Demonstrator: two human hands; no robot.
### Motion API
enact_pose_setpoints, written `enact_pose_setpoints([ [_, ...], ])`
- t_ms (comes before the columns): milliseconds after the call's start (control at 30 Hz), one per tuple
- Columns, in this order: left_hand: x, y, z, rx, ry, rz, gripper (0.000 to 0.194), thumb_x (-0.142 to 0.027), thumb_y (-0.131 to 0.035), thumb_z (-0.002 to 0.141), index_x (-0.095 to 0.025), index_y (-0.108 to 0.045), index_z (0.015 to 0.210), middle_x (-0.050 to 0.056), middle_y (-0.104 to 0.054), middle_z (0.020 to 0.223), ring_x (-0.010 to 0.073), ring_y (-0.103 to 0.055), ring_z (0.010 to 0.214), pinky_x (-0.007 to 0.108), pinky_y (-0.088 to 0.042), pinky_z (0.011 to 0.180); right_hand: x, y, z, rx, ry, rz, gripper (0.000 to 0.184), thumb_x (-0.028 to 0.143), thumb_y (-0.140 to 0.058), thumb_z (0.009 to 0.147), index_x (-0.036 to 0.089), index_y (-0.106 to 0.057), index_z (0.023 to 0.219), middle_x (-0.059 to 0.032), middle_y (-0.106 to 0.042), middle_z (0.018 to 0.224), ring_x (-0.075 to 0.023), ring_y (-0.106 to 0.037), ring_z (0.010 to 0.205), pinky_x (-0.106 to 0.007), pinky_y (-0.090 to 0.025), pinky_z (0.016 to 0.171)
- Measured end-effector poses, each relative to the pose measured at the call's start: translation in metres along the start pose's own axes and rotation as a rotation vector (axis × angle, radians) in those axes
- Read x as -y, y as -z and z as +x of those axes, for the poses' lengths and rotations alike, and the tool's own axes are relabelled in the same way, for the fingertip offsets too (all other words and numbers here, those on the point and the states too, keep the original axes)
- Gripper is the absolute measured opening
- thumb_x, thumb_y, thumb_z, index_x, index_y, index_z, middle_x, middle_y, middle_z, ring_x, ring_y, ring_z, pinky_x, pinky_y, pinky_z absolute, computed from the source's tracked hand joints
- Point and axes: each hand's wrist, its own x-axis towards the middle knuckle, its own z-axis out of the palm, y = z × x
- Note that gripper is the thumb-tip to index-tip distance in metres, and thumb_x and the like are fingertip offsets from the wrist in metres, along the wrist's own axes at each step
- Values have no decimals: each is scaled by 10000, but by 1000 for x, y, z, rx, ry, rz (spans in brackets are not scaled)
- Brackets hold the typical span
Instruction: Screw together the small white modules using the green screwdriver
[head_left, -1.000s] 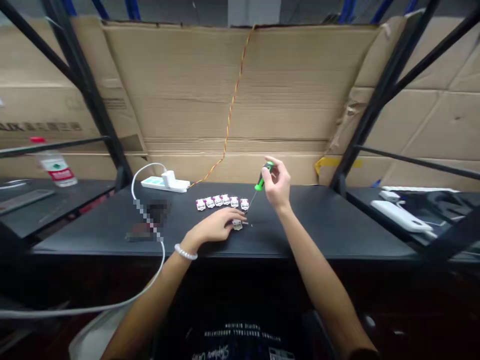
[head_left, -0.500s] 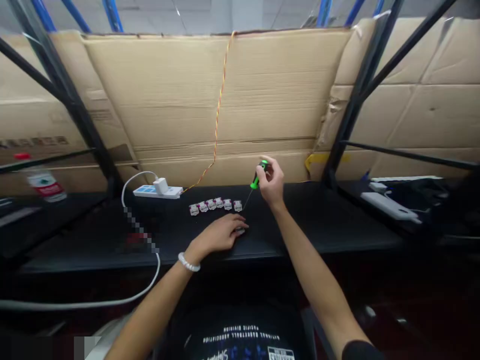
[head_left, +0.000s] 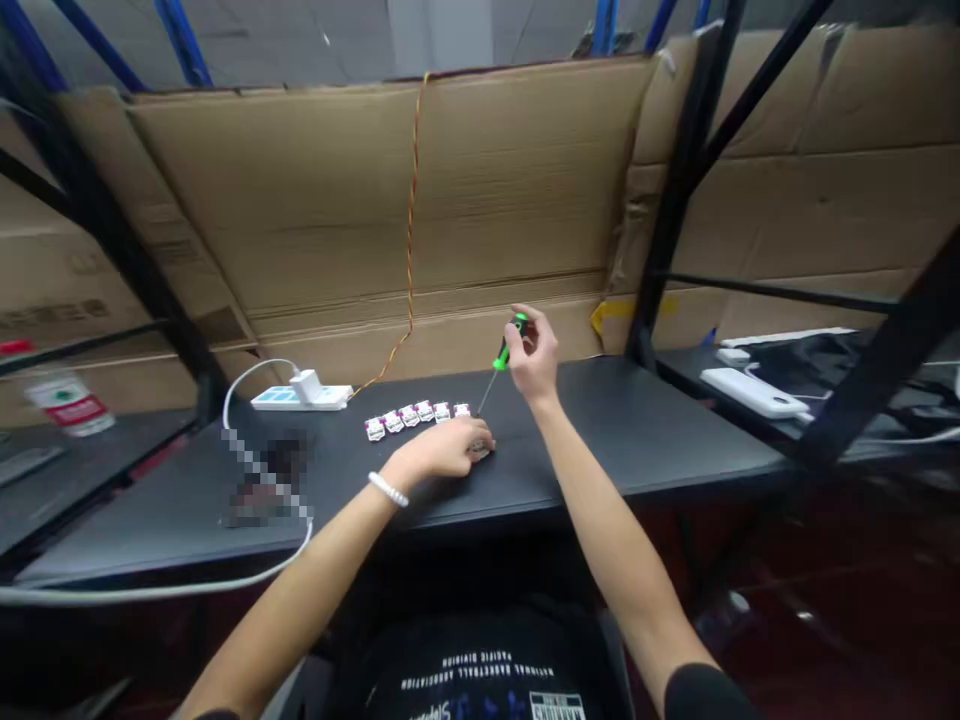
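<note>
Right now, screwdriver (head_left: 512, 340): green-and-black handle, in my right hand (head_left: 534, 360). Tilted, handle up, shaft running down and to the left.
Screwdriver tip: down by the right end of the row, above my left fingers. Can't tell if it touches anything.
Right hand: closed on the handle, thumb and fingers around it, raised over the table (head_left: 622, 430).
Left hand (head_left: 450, 447): low at the table, palm down, fingers curled over and gripping a small white part (head_left: 478, 448). Fingers hide most of it, so no detail on its shape.
Row of parts (head_left: 409, 414): six small white pieces with purple bits, slightly curved line on the table, just beyond my left hand. The right-end one is nearest the tip.
Bracelet (head_left: 388, 489): white, beaded, on my left wrist.
Power strip (head_left: 330, 399): white, back of the table, left of centre, white plug (head_left: 305, 386) seated in it.
White cable (head_left: 150, 597): loops from the plug down the left side and over the front edge. Pixelated patch behind part of it, can't read that.
Twisted cord (head_left: 411, 220): red and yellow, runs from the strip up the cardboard (head_left: 525, 180) behind the table.
Bottle (head_left: 73, 405): red cap, red-and-white label, upright on the left-hand surface, beyond the black frame (head_left: 127, 240).
</note>
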Motion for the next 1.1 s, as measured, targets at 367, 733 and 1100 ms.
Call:
enact_pose_setpoints([
  [367, 29, -2, 65, 73, 66, 13, 420, -50, -665, 794, -218, -810, 1151, 72, -821, 1210, 266, -772, 1092, 314, -579, 995, -16, 23, 20, -242, 18, -31, 408, 483, -616, 965, 199, -677, 1251, -83, -677, 1039, -200, -655, 844, -325, -580, 737],
  [733, 46, -1, 70, 77, 57, -18, 557, -31, -669, 752, -202, -795, 1267, 79, -800, 1303, 264, -743, 1214, 307, -562, 1058, -17, 29, 24, -333, 19, -33, 394, 438, -626, 936, 179, -679, 1228, -84, -685, 1032, -196, -654, 834, -327, -581, 731],
  [1100, 48, -1, 70, 61, 17, -58, 495, -15, -655, 756, -215, -807, 1182, 59, -819, 1197, 262, -764, 1111, 313, -584, 975, -21, 31, 24, -330, 33, -63, 394, 463, -614, 956, 186, -670, 1230, -80, -666, 1029, -198, -654, 845, -329, -581, 734],
])
